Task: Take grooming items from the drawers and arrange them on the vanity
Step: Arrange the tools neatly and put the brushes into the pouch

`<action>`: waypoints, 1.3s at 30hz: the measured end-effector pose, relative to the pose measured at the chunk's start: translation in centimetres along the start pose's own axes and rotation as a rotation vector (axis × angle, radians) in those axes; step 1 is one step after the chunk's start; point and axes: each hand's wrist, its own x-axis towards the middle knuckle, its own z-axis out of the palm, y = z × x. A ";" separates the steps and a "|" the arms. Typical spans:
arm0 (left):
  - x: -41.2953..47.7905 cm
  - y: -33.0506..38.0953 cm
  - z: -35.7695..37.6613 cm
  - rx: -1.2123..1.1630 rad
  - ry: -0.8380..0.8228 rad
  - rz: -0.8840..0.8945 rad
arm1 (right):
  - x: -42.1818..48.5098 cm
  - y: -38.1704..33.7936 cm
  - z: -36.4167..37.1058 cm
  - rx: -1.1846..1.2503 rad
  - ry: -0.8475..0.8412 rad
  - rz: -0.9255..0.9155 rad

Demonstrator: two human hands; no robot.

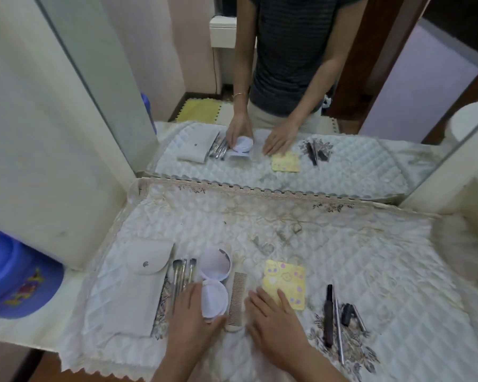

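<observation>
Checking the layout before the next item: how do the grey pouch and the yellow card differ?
The grey pouch is larger and plain with a snap flap; the yellow card is smaller, with round patterns. The pouch lies untouched at the left; the right hand rests fingers on the card's near edge. Both lie flat on the cloth.

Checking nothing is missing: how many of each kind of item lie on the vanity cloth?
Pouch: 1
Brushes: 3 visible
Compact mirror: 1
Comb: 1
Yellow card: 1
Dark and silver sticks: 4
Total: 11
</observation>
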 end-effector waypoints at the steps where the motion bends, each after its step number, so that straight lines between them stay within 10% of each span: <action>1: 0.0 0.1 0.3 0.003 -0.023 0.035 | -0.3 0.5 0.0 -0.013 0.021 0.024; 16: -0.3 2.6 1.4 -0.066 0.034 0.090 | -0.1 2.5 -0.1 -0.017 0.247 0.211; 25: -1.1 -0.2 -1.9 -0.081 0.078 -0.219 | 5.5 1.3 -1.1 -0.009 -0.014 -0.139; 39: -1.7 0.3 -0.2 -0.049 0.124 -0.008 | 1.9 -1.1 0.0 0.014 -0.011 -0.011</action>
